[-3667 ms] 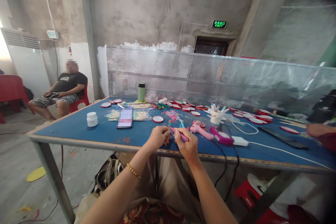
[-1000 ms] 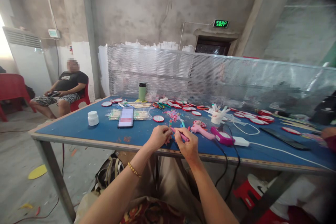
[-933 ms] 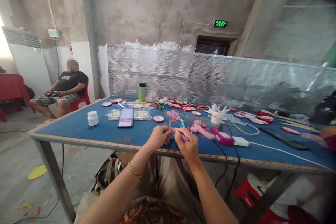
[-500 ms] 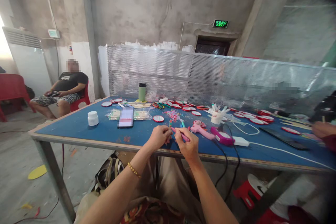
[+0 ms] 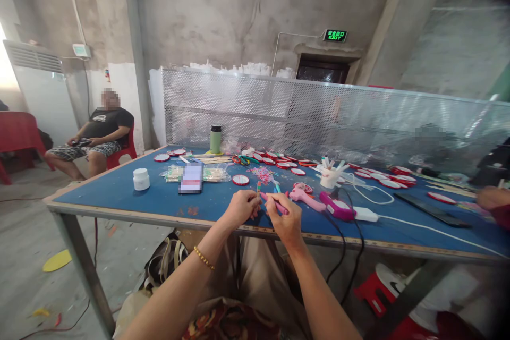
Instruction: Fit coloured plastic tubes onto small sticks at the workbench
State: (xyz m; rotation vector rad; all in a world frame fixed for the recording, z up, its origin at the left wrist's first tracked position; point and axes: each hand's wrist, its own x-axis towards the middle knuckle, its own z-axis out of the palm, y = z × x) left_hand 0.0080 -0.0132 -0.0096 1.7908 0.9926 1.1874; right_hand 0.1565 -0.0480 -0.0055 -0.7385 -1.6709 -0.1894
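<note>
Blue tabletop (image 5: 215,208) with a pale edge spreads before us, below a bare grey wall (image 5: 223,16). Near that edge, our left hand (image 5: 244,206) pinches a small stick (image 5: 258,188), its green-and-orange top standing above the fingers. Our right hand (image 5: 285,215), facing it, is wrapped around a pink pen (image 5: 280,206) angled towards the stick; we cannot tell whether they touch. Just beyond the right hand lies a blue marker (image 5: 278,188); to that hand's right are a pink glue gun (image 5: 306,199) and a purple box (image 5: 337,206). Beyond our left hand sits a red-rimmed disc (image 5: 240,180); farther left of it, a phone (image 5: 190,178), then a white jar (image 5: 141,179). Well left of both hands, a person (image 5: 109,127) sits.
</note>
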